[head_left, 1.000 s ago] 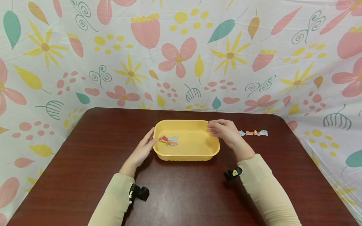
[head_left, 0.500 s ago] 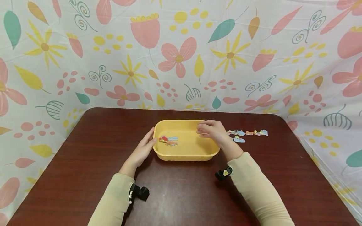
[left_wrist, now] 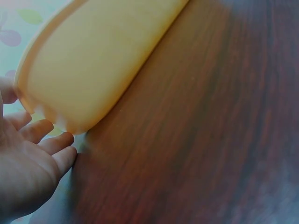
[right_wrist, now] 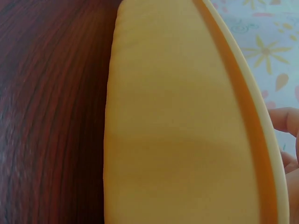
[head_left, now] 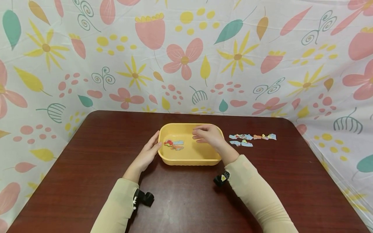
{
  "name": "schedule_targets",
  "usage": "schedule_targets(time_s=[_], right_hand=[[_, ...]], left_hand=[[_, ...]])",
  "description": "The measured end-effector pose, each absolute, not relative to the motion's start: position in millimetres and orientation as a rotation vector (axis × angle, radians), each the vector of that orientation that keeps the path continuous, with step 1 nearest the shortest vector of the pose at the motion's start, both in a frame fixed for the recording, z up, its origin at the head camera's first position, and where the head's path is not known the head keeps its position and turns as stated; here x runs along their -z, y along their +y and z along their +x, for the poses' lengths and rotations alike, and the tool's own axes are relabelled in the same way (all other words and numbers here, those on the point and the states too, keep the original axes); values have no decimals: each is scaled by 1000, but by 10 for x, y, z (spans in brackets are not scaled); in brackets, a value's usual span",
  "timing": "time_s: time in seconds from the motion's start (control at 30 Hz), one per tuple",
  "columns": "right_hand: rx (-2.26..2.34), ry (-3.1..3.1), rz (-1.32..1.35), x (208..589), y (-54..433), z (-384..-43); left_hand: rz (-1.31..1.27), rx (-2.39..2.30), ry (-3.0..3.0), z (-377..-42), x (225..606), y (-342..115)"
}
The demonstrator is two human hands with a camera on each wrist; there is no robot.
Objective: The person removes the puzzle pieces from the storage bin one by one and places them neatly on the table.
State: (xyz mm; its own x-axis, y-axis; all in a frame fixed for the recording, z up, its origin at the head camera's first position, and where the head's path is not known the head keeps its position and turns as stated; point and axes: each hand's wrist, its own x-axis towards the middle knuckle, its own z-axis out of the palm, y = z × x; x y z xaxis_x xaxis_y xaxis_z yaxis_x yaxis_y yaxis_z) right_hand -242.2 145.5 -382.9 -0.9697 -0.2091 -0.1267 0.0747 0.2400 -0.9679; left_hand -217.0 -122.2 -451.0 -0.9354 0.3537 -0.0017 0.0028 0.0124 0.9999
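Observation:
A yellow plastic basin (head_left: 189,162) stands on the table, with several small colourful flat pieces (head_left: 176,148) lying at its left inside. At the basin's left end my left hand (head_left: 145,155) holds the rim, thumb over the edge. The left wrist view shows its fingertips (left_wrist: 65,140) against the outer wall. My right hand (head_left: 211,137) hovers over the basin's right half, fingers loosely bent and nothing visible between them. Only its fingers (right_wrist: 286,119) show beyond the rim in the right wrist view; the basin's outer wall (right_wrist: 177,116) fills most of that view.
Right of the basin, several irregular picture pieces (head_left: 256,137) lie in a row, with more pieces (head_left: 241,143) just below. The dark wooden table (head_left: 186,197) ends at a flower-patterned cloth (head_left: 186,94) behind.
My right hand has moved left from the basin's right rim to over its inside, uncovering pieces on the table at right. The left hand and the basin have stayed put.

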Motion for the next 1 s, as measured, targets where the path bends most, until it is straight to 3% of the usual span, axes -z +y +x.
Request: schedule_targets(time_s=[1.0], right_hand=[[1668, 2406, -193, 4021, 1012, -2568]], left_hand=[[416, -2044, 2025, -2177, 4533, -1217]])
